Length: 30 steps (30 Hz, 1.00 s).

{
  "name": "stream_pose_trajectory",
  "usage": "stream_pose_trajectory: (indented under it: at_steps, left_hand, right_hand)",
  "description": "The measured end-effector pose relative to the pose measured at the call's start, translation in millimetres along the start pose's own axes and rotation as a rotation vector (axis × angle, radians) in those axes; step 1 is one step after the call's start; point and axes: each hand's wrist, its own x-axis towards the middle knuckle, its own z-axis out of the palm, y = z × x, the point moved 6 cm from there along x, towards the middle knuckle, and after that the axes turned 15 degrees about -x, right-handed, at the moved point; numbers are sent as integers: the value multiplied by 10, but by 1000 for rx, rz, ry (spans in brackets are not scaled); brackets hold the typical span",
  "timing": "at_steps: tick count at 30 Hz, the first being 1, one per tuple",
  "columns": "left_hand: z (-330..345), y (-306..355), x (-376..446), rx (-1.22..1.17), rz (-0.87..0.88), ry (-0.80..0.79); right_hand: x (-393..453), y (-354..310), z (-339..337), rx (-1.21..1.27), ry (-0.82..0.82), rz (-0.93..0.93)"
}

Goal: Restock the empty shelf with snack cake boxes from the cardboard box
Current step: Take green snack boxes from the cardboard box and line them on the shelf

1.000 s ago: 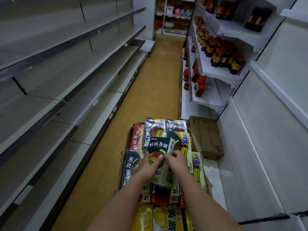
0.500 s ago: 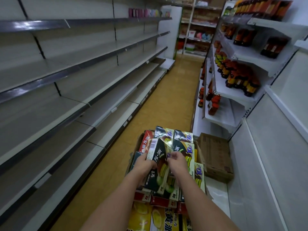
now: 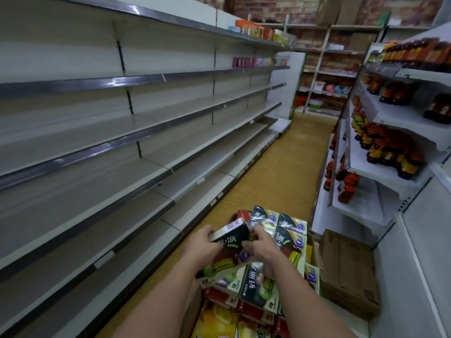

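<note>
- My left hand (image 3: pixel 203 245) and right hand (image 3: pixel 262 250) both grip one dark rectangular snack cake box (image 3: pixel 228 250), tilted, lifted just above the rest.
- More glossy snack cake boxes (image 3: pixel 288 230) packed in the brown cardboard box (image 3: pixel 194 306) on the yellow floor (image 3: pixel 288 167), below my forearms.
- Long grey metal shelf (image 3: pixel 102 201) on my left, bare.
- Closed brown carton (image 3: pixel 346 269) on the right shelving's base.

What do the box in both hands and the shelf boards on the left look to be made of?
Held snack cake box: printed paperboard by its look, with sharp folded edges and a flat printed face; some neighbouring boxes show glare, perhaps film wrap. Left hand and right hand grip it. Shelf boards: probably painted sheet metal, matte pale tops with shiny grey front strips.
</note>
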Motion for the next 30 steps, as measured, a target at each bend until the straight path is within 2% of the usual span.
stream_pose_trajectory:
  at_steps: [2,4,7,9,15,20,23,30]
  left_hand:
    - [-230,-168,-52,-94,-18,170]
    - [-468,-411,-110,-280,-109,288]
    - [-726,-662,-307,-532,-237,370]
    - [-880,-728,-428,-595,-236,409]
    - [-1438,-818,-756,-573,-200,643]
    - [-2056,-1013,-1033,-385,-179,770]
    - [-2472,-1128,-1164,-369,-136,824]
    - [-3452,-1374,-1389,-337,-106,960]
  right_hand:
    - [-12,-31,78,65,-17,-4]
    - [-20,-84,188,136,-42,6]
    - [1,-216,412,172,-103,2]
    - [-35,-367,609,170,-146,-14]
    - [-186,-931,1147,27,-98,-176]
    - [-365,-1517,1658,-305,6,-363]
    - [-478,-1881,1969,-487,66,-447]
    - [-679,-2693,2784,-492,44,-529]
